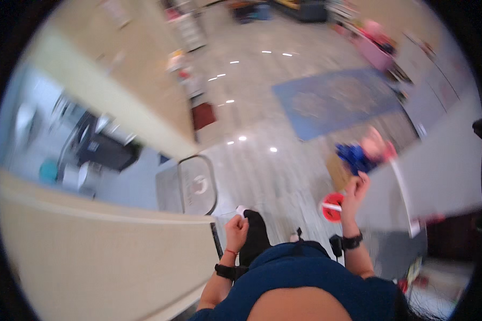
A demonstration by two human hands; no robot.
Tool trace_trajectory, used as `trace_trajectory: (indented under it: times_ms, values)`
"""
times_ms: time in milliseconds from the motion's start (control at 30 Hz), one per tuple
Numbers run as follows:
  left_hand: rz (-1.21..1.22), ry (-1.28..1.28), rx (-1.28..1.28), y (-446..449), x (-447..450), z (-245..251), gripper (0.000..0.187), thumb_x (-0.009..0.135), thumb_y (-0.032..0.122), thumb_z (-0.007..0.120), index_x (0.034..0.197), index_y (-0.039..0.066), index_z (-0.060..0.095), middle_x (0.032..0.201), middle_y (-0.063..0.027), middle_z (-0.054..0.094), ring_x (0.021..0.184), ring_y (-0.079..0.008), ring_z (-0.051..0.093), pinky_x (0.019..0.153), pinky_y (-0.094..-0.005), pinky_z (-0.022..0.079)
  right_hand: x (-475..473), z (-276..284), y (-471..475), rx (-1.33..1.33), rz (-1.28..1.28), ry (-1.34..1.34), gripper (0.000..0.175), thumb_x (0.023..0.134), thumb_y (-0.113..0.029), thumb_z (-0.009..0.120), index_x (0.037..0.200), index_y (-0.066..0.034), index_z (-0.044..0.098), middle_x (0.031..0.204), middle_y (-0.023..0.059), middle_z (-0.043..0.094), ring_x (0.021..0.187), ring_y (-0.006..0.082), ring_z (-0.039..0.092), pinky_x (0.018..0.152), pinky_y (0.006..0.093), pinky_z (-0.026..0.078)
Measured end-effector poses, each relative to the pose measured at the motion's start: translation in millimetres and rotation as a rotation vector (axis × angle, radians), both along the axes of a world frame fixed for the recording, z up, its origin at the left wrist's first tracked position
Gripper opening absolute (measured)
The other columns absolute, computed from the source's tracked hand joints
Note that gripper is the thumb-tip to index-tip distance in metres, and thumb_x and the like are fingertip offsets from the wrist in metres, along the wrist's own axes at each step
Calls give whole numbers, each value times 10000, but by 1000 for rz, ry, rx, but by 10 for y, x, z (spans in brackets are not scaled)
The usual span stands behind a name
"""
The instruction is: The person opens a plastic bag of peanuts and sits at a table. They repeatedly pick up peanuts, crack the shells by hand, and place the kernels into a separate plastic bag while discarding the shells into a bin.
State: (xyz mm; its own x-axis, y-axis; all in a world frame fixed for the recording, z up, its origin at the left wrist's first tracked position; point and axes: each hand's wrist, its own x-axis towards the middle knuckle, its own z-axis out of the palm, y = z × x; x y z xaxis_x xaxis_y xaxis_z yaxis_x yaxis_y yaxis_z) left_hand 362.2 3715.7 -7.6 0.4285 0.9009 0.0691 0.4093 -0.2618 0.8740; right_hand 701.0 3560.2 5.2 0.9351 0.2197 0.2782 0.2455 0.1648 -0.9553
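My left hand point(237, 232) hangs at my left side with the fingers curled in; nothing shows in it. A red cord and a black band circle that wrist. My right hand point(354, 196) is held out on the right, fingers loosely bent, and I see nothing in its grasp. Just beyond its fingertips in the view is a blurred blue item point(355, 157), beside a pinkish blurred thing point(373, 144); contact cannot be made out. A round red container point(331, 212) with a white strip across it stands below, left of this hand.
On the left, a pale wall point(104, 248) ends at a doorway with a grey mat point(199, 184). A white-topped surface point(438, 168) juts in at right. Ahead lie a shiny tiled floor point(261, 172), a blue rug point(337, 102) and a pink bin point(371, 52).
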Motion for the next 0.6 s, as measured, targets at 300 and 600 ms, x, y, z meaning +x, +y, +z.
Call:
trace_trajectory:
  times_ms: [300, 600]
  values:
    - [562, -301, 102, 2105, -1158, -288, 425, 922, 62, 612, 656, 55, 281, 618, 14, 241, 587, -95, 236, 494, -303, 243, -835, 211, 3028, -208, 506, -161, 78, 982, -82, 514, 1044, -48, 547, 714, -74, 342, 618, 32, 298, 552, 211, 264]
    - [644, -1167, -33, 4771, -1611, 657, 247, 1000, 86, 504, 822, 137, 341, 623, 35, 329, 498, -69, 311, 468, -246, 277, -2288, 723, 5471, -40, 1088, -17, 229, 1022, -111, 352, 1151, -24, 519, 658, -49, 328, 599, 44, 305, 540, 218, 280]
